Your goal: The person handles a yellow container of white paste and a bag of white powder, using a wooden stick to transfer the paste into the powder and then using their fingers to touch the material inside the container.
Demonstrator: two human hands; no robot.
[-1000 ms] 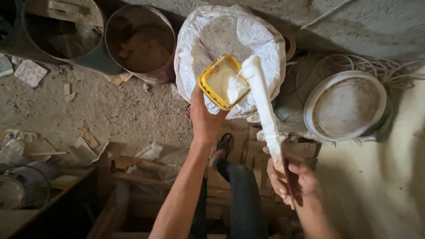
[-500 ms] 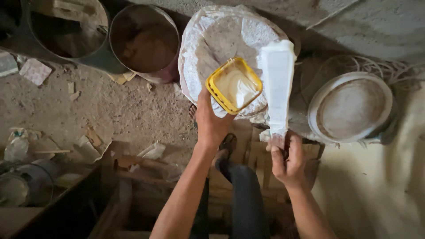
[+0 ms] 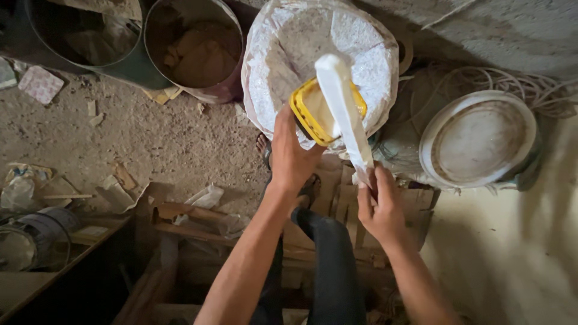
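My left hand (image 3: 290, 157) grips a small yellow square tub (image 3: 314, 112) with pale paste inside, held over an open white sack (image 3: 283, 54) of whitish powder. My right hand (image 3: 380, 212) holds the lower end of a flat white paddle (image 3: 342, 108). The paddle's broad tip lies across the tub's opening, angled up and to the left. Between my arms a dark trouser leg and a sandalled foot stand on wooden planks.
Two round metal drums (image 3: 198, 45) stand at the back left on a dirt floor littered with paper scraps. A white bucket lid (image 3: 478, 138) rests at the right beside coiled cord. A paint can (image 3: 30, 238) and a wooden frame (image 3: 174, 222) sit at lower left.
The paddle has swung from upright beside the tub to lying across its mouth. My view has shifted slightly, and both hands stay on their objects.
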